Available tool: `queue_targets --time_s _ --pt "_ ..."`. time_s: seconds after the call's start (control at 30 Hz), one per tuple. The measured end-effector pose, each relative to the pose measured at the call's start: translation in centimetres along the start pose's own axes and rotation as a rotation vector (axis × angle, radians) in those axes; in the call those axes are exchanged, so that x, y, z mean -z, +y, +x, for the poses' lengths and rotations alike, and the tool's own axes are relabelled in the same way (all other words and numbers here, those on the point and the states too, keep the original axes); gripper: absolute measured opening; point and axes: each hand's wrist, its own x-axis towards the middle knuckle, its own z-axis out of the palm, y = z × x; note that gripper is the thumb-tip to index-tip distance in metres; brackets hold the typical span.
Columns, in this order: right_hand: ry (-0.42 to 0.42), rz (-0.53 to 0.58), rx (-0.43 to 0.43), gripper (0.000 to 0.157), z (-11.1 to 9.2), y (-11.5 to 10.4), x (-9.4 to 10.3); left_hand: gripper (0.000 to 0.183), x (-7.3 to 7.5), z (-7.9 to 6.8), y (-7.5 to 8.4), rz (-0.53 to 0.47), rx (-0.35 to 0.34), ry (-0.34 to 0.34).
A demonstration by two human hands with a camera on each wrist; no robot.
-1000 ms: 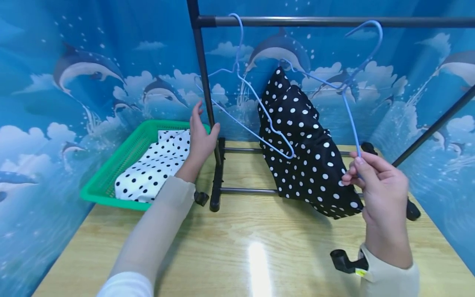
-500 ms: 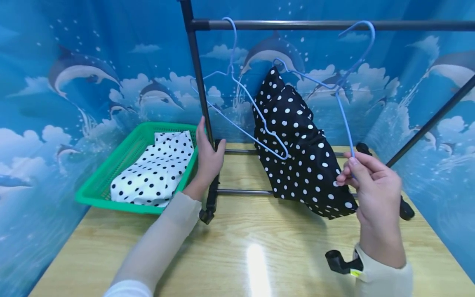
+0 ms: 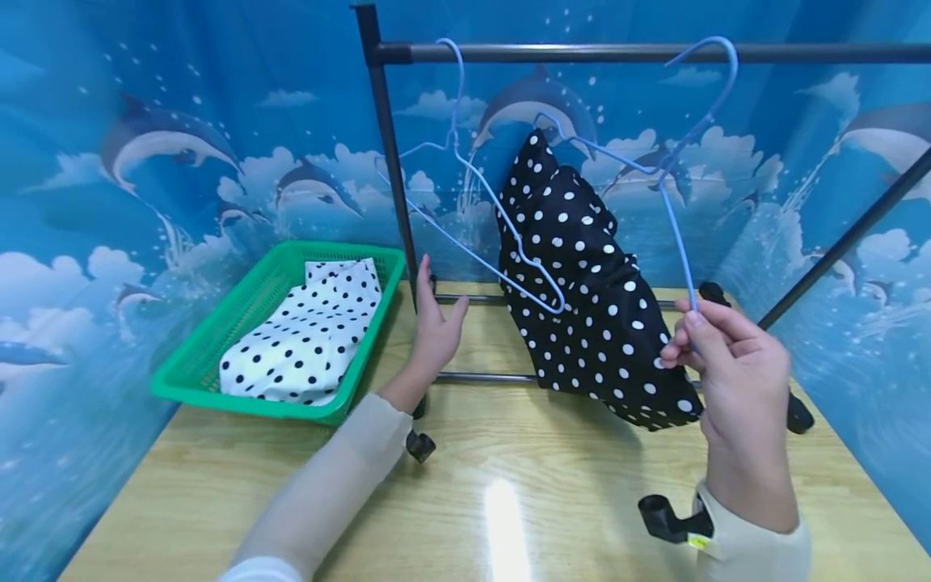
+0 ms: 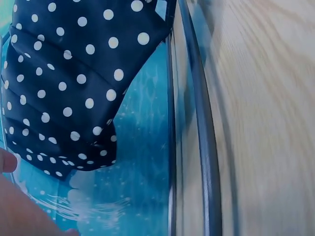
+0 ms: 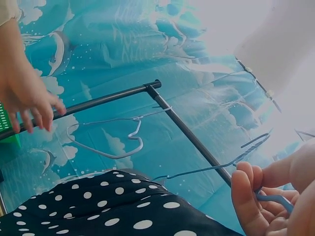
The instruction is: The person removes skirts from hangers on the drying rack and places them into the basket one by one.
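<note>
My right hand [image 3: 742, 404] pinches one arm of a blue clothes hanger [image 3: 676, 234] between thumb and fingers. Black cloth with white dots [image 3: 582, 283] hangs from the hanger's far arm, its lower corner near my right hand. In the right wrist view, the hanger's hook [image 5: 256, 141] appears apart from the rack's top bar [image 5: 192, 137]. My left hand [image 3: 436, 327], fingers straight and thumb spread, is held near the rack's left post [image 3: 393, 153] and holds nothing. A second blue hanger [image 3: 502, 210] hangs bare on the top bar, left of the cloth.
A green basket [image 3: 196, 347] with white, black-dotted cloth [image 3: 305, 339] stands on the wooden table [image 3: 553, 501] at the left. Lower rails [image 3: 483, 377] of the black rack cross behind my hands. A blue dolphin-print curtain [image 3: 291, 48] surrounds the table.
My left hand has moved right and downward, away from the basket and past the rack's left post. My right hand keeps its pinch on the hanger; the view has shifted slightly.
</note>
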Motion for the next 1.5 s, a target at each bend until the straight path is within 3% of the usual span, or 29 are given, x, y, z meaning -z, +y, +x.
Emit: queue_targets --time_s 0.13,0.23,0.33,0.53,0.7,0.87,1.1,1.27,1.5 --pt "0.007 0.007 -0.008 0.024 -0.2 -0.1 0.0 0.076 -0.5 0.1 -0.3 -0.06 0.168 -0.067" --pt "-0.009 0.037 0.008 0.024 -0.3 -0.2 -0.1 0.075 -0.9 0.6 -0.5 -0.1 0.244 -0.1" --pt "-0.031 0.041 0.03 0.023 -0.3 -0.2 -0.3 0.073 -1.5 1.2 -0.7 -0.17 0.305 -0.118" --pt "-0.039 -0.002 0.035 0.024 -0.4 -0.3 -0.5 0.071 -2.8 2.0 -1.2 -0.421 0.394 -0.115" --pt "-0.066 0.055 0.051 0.024 -0.4 -0.2 -0.4 0.069 -3.8 2.8 -1.8 -0.629 0.474 -0.095" --pt "-0.089 0.092 0.061 0.023 -0.4 -0.2 -0.5 0.069 -4.8 3.2 -2.5 -0.747 0.554 -0.11" --pt "-0.102 0.089 0.054 0.022 -0.5 0.0 -0.4 0.066 -5.7 3.3 -3.4 -0.819 0.628 -0.193" --pt "-0.098 0.047 0.036 0.022 -0.6 0.0 -0.5 0.062 -6.1 3.1 -3.7 -0.795 0.63 -0.257" --pt "-0.138 0.024 0.016 0.022 -0.7 0.0 -0.4 0.055 -6.2 2.9 -3.5 -0.797 0.631 -0.294"
